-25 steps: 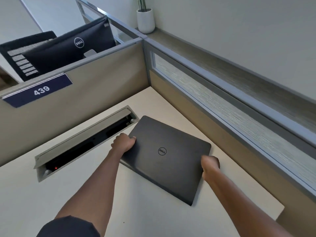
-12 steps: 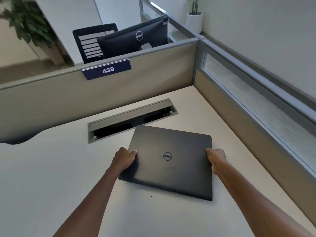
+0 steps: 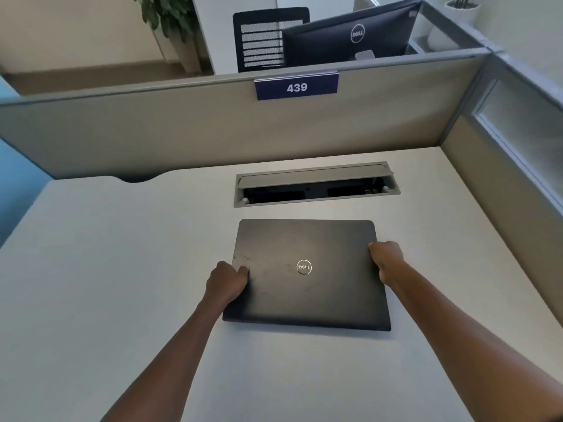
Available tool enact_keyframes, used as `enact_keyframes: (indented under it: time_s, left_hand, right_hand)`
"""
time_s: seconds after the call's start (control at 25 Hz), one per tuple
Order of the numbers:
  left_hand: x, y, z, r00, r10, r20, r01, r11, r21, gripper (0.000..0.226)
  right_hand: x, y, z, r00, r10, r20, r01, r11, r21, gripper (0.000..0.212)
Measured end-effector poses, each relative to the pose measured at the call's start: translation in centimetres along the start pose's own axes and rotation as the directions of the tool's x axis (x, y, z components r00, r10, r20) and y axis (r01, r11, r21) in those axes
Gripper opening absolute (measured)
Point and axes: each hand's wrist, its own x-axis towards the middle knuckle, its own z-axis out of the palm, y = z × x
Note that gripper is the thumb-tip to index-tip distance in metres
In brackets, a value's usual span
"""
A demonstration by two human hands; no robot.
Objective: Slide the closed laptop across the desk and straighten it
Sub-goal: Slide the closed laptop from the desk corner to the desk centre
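A closed, matte black rectangular laptop (image 3: pixel 307 274) with a round silver logo on its lid lies flat on the pale off-white table (image 3: pixel 122 269), just in front of the long grey recessed cable tray (image 3: pixel 316 185) set into the tabletop. The laptop's far edge runs nearly parallel to the tray, with a narrow strip of bare table between them — the two do not touch.

The left hand (image 3: pixel 227 283) grips the laptop's left edge about midway along it; its thumb lies on top of the lid while the other fingers (image 3: pixel 245 269) curl down around the edge. The right hand (image 3: pixel 386 261) is clamped on the right edge, a little nearer the tray than the left hand, its fingers folded over the side so their tips are hidden. So the laptop sits between the two hands, held at both short sides, with both forearms reaching in from the side away from the tray.

Behind the tray stands a beige fabric partition wall (image 3: pixel 182 129) carrying a dark blue sign (image 3: pixel 296 86) with the white number 439. Beyond the partition, the back of a black monitor (image 3: pixel 350 36) and a black mesh office chair (image 3: pixel 262 38) show.
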Motion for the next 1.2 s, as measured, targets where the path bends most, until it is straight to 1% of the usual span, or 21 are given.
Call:
enact_keyframes:
  time_s: [0.2, 0.28, 0.4, 0.56, 0.64, 0.76, 0.84, 0.92, 0.96, 1.0, 1.12, 1.2]
  left_hand:
    - [-0.5, -2.6, -0.2, 0.998, -0.054, -0.030, 0.054, 0.998, -0.010, 0.055]
    - [-0.6, -2.7, -0.1, 0.998, -0.058, -0.038, 0.057, 0.998, -0.022, 0.054]
    - [-0.8, -2.4, 0.1, 0.996, -0.074, -0.055, 0.072, 0.996, -0.043, 0.053]
    - [-0.6, -2.0, 0.2, 0.994, -0.100, -0.049, 0.099, 0.995, -0.029, 0.051]
    - [-0.2, -1.7, 0.0, 0.994, -0.109, -0.029, 0.108, 0.994, -0.030, 0.047]
    - [0.2, -1.3, -0.3, 0.992, -0.123, -0.019, 0.122, 0.992, -0.041, 0.043]
    - [0.2, -1.1, -0.3, 0.989, -0.149, -0.026, 0.147, 0.988, -0.049, 0.046]
    - [-0.1, -1.0, -0.2, 0.986, -0.164, -0.038, 0.162, 0.986, -0.049, 0.050]
    - [-0.2, -1.0, -0.1, 0.986, -0.160, -0.044, 0.158, 0.986, -0.042, 0.051]
    - [-0.4, -1.1, -0.1, 0.988, -0.147, -0.053, 0.146, 0.989, -0.034, 0.052]
    - [-0.8, -1.9, -0.1, 0.994, -0.066, -0.088, 0.067, 0.998, 0.010, 0.054]
    - [-1.2, -2.5, -0.1, 0.994, 0.001, -0.113, 0.006, 0.998, 0.062, 0.052]
  right_hand:
    - [0.1, 0.0, 2.9, 0.999, 0.007, 0.031, -0.005, 0.999, -0.048, 0.010]
    - [0.4, 0.0, 3.3, 1.000, 0.001, 0.031, 0.001, 0.998, -0.063, 0.012]
    - [1.1, -0.3, 3.7, 0.999, -0.024, 0.021, 0.026, 0.996, -0.086, 0.009]
    - [2.5, -0.5, 4.3, 0.999, -0.048, 0.002, 0.048, 0.991, -0.125, 0.010]
    - [3.1, -0.4, 4.6, 0.999, -0.044, -0.002, 0.043, 0.986, -0.163, 0.017]
    - [4.0, 0.0, 5.1, 0.998, -0.066, -0.019, 0.059, 0.966, -0.250, 0.034]
    - [4.5, 0.2, 5.3, 0.996, -0.084, -0.020, 0.073, 0.947, -0.312, 0.035]
    - [4.0, 0.4, 5.0, 0.992, -0.129, -0.013, 0.117, 0.933, -0.341, 0.023]
    - [3.6, 0.6, 4.8, 0.986, -0.167, -0.003, 0.155, 0.923, -0.351, 0.017]
    - [3.1, 0.9, 4.4, 0.976, -0.216, 0.024, 0.210, 0.908, -0.363, 0.015]
    - [1.8, 2.4, 2.9, 0.917, -0.362, 0.168, 0.399, 0.826, -0.398, 0.024]
    - [0.7, 3.8, 1.5, 0.874, -0.412, 0.258, 0.485, 0.774, -0.407, 0.042]
